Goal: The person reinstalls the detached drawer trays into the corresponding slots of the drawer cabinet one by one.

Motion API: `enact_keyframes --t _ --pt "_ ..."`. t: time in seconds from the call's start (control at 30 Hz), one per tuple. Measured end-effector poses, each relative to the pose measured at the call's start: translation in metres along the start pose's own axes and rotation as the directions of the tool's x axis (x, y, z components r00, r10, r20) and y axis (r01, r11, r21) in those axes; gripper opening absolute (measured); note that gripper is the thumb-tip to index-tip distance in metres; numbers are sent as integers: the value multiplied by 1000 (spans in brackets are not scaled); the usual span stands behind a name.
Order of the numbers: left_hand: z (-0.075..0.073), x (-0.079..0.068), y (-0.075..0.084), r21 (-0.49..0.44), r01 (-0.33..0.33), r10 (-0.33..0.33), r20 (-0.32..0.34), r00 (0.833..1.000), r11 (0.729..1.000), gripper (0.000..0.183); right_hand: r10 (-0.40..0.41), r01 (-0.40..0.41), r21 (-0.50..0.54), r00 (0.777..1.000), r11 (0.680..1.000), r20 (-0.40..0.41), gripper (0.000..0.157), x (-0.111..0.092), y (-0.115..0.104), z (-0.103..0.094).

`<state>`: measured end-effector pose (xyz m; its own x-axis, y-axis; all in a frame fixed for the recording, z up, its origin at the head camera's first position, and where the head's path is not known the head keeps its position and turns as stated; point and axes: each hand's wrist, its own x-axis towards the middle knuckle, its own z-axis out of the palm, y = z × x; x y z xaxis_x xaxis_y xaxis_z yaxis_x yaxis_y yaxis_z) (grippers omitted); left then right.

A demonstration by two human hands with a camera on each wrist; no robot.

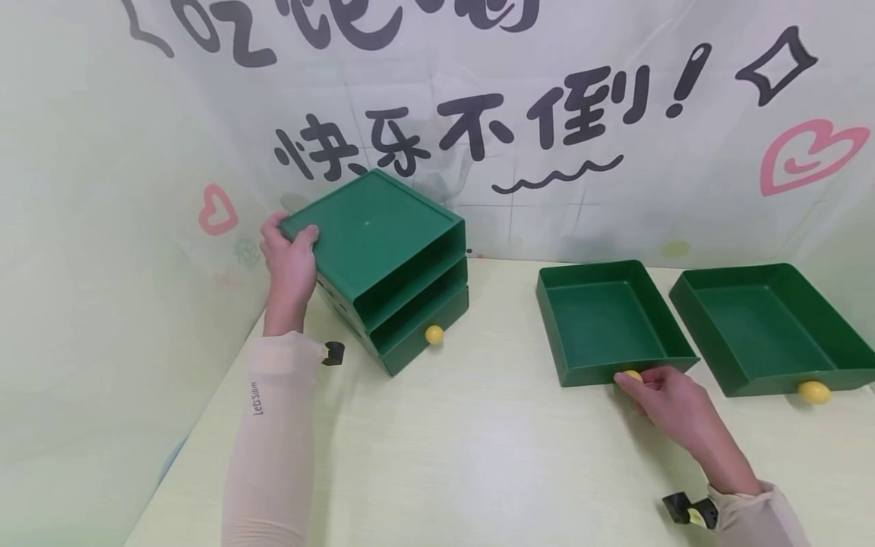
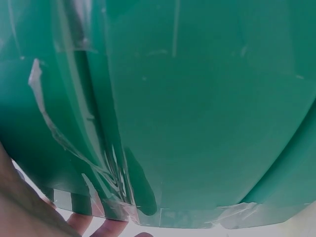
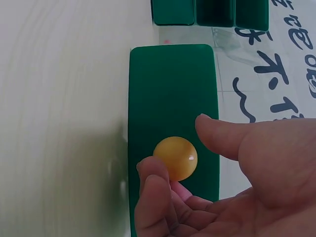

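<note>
A green drawer cabinet [image 1: 383,228] stands turned at an angle on the left. Two upper slots gape; the bottom drawer [image 1: 410,342] with its yellow knob sits inside. My left hand [image 1: 287,258] grips the cabinet's left rear corner, thumb on the top and fingers over the side. The green wall fills the left wrist view. On the right, a loose green drawer [image 1: 601,319] lies upright, its inside bare. My right hand [image 1: 673,403] has its fingers curled around that drawer's yellow knob [image 3: 176,158]; in the right wrist view a gap shows between thumb tip and knob.
A second loose green drawer [image 1: 766,327] with a yellow knob lies to the right of the first. Behind everything hangs a pale printed sheet [image 1: 519,220] with dark lettering and pink hearts. All stands on a light table [image 1: 478,456].
</note>
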<state>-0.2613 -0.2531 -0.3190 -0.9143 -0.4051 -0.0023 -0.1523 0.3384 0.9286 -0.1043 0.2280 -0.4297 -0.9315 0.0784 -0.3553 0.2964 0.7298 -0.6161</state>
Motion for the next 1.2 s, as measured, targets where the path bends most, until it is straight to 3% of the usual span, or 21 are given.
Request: enact_keyframes --t 1.2 --pt "0 -1 1 -8 -5 5 -1 1000 1000 59 21 -21 27 1000 999 -2 58 6 3 15"
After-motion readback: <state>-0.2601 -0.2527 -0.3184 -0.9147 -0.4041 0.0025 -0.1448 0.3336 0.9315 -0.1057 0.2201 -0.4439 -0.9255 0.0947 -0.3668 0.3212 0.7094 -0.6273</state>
